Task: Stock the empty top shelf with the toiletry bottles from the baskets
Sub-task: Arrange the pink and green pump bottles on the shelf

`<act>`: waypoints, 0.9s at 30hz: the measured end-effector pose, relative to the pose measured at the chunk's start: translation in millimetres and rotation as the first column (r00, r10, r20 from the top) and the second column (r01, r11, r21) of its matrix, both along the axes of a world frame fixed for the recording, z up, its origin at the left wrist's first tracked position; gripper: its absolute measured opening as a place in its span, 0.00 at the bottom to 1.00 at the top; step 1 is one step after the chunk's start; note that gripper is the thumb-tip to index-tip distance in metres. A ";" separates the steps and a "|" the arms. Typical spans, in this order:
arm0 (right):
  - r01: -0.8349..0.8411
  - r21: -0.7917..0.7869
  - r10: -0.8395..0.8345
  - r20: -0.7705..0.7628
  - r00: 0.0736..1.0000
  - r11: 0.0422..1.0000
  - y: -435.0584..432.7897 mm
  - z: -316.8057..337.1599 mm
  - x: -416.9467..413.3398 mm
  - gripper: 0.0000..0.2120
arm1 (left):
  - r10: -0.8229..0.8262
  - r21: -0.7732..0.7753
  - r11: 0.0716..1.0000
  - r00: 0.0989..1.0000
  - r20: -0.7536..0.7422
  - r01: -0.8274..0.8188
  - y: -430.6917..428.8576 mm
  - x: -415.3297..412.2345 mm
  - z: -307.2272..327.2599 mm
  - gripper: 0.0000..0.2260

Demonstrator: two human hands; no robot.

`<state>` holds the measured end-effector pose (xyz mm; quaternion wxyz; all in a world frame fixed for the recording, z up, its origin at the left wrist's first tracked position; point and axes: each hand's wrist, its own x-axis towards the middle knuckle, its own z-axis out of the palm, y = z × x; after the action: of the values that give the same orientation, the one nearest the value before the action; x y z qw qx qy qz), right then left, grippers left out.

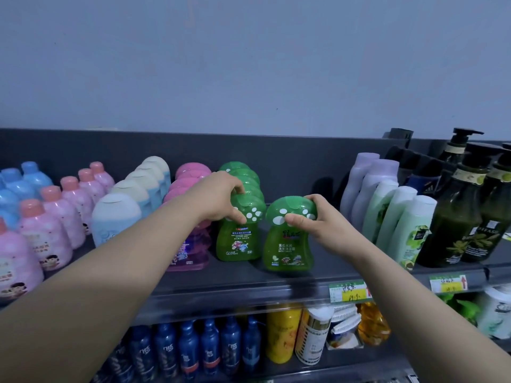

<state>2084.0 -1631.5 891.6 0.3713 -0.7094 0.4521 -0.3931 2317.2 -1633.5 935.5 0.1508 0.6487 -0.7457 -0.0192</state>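
on the label of the left green bottle (239, 240), "270ml" is printed at the lower left, below small chinese and english lines too fine to be read. on the right green bottle (287, 251), "黄瓜水润" and "洗发沐浴露" are printed in white. a yellow price tag (349, 292) clipped to the shelf edge (249, 288) is handwritten with what may be read as "19.9". a second price tag (447, 283) carries a red arrow, its figures blurred. on a dark olive bottle (495, 211), only the letters "ffas" can be made out. lettering on the blue bottles (188, 349) below cannot be read.
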 end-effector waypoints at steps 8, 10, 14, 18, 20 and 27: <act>-0.025 -0.012 0.025 0.011 1.000 1.000 10.2 -8.5 17.9 0.21 | -0.039 0.036 0.999 0.999 -0.014 0.040 8.9 16.4 4.6 0.26; -0.015 -0.022 0.015 -0.001 1.000 1.000 13.3 -10.8 26.0 0.22 | -0.025 -0.037 0.999 0.999 -0.041 0.024 12.1 22.8 4.4 0.20; -0.001 -0.055 -0.001 -0.043 0.999 0.998 15.9 -14.2 43.0 0.23 | 0.013 -0.183 0.983 0.996 -0.094 -0.030 27.1 31.7 2.3 0.14; -0.024 -0.052 0.024 -0.003 1.000 0.998 16.0 -19.6 57.8 0.21 | 0.018 -0.272 0.962 0.998 -0.065 -0.035 41.6 33.8 -2.3 0.12; -0.015 -0.058 0.015 -0.005 1.000 0.998 15.5 -23.3 61.8 0.22 | 0.031 -0.278 0.959 0.998 -0.050 -0.043 45.7 33.8 -4.9 0.12; -0.008 -0.205 -0.042 -0.242 0.969 0.979 27.2 -24.4 54.7 0.31 | 0.030 -0.315 0.948 0.999 -0.028 -0.038 57.6 18.7 -7.7 0.14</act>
<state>2138.7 -1604.3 867.2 0.2342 -0.7829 0.4576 -0.3503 2335.9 -1575.8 927.8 0.2614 0.6287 -0.7262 0.0952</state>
